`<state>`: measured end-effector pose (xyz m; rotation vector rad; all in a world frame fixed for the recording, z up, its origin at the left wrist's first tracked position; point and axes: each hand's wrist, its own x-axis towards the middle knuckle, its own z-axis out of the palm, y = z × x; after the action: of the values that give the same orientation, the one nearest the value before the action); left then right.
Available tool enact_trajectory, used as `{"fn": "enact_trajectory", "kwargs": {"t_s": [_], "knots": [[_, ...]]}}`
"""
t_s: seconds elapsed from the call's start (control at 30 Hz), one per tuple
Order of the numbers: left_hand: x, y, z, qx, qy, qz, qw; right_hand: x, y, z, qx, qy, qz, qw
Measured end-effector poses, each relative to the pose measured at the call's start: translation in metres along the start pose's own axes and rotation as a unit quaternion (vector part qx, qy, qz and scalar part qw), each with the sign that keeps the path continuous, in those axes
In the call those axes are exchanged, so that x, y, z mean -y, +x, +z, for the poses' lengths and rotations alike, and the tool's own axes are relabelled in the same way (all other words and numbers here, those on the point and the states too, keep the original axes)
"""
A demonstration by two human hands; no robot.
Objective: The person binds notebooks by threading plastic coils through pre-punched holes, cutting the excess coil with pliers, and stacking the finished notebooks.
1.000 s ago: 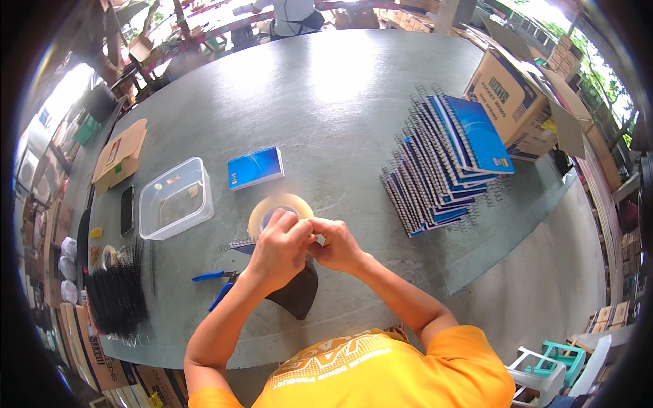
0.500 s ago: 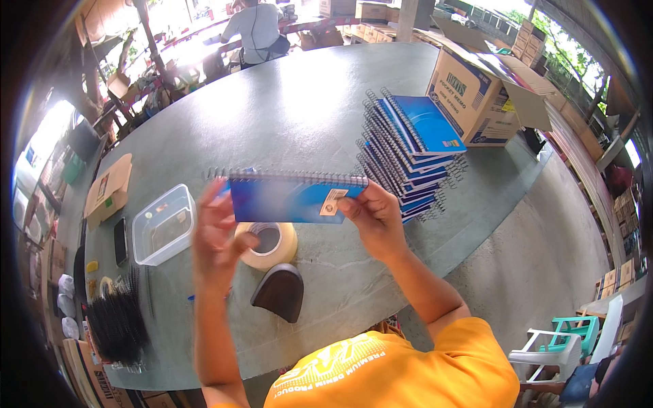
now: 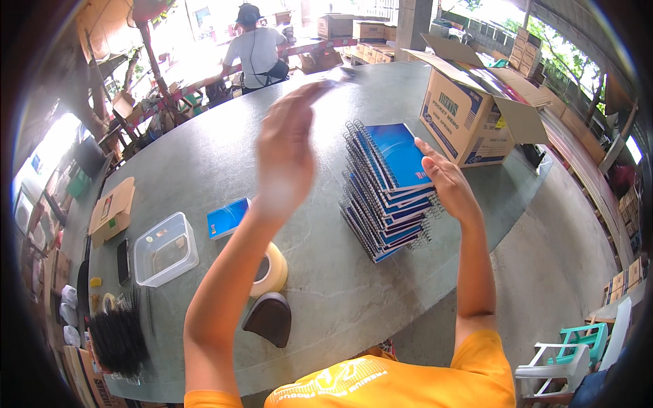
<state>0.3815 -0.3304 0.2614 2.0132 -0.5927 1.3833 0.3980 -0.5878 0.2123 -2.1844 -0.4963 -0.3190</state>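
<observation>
My right hand (image 3: 445, 182) lies on the right edge of the top blue spiral notebook (image 3: 398, 155), gripping it where it rests on a slanted stack of several blue spiral notebooks (image 3: 381, 217) on the grey-green table (image 3: 204, 149). My left hand (image 3: 286, 153) is raised above the table, blurred by motion, left of the stack. A faint grey blur shows at its fingertips and I cannot make out whether it holds anything. A roll of tan tape (image 3: 272, 268) and a black rounded object (image 3: 269, 318) sit under my left forearm.
A single blue notebook (image 3: 228, 217), a clear plastic tub (image 3: 165, 248), a black phone (image 3: 123, 260), a small cardboard box (image 3: 112, 211) and a bundle of black wire spirals (image 3: 119, 336) lie at left. An open carton (image 3: 469, 115) stands beyond the stack. A person (image 3: 255, 47) sits at the far side.
The blue notebook I held up in both hands now lies on top of the stack under my right hand. My left hand has let go and swung upward.
</observation>
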Motion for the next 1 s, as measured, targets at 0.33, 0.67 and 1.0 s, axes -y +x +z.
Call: {"fn": "enact_trajectory", "kwargs": {"t_s": [0.33, 0.67, 1.0], "knots": [[-0.042, -0.05, 0.064, 0.199, -0.077, -0.027, 0.977, -0.019, 0.012, -0.005, 0.013, 0.431, 0.099, 0.897], [-0.025, -0.074, 0.066, 0.219, -0.071, -0.098, 0.968, -0.016, 0.013, -0.011, -0.011, 0.449, 0.098, 0.888], [0.129, -0.156, -0.033, 0.228, 0.177, -0.111, 0.951, -0.009, 0.007, -0.021, -0.118, 0.164, 0.078, 0.976]]}}
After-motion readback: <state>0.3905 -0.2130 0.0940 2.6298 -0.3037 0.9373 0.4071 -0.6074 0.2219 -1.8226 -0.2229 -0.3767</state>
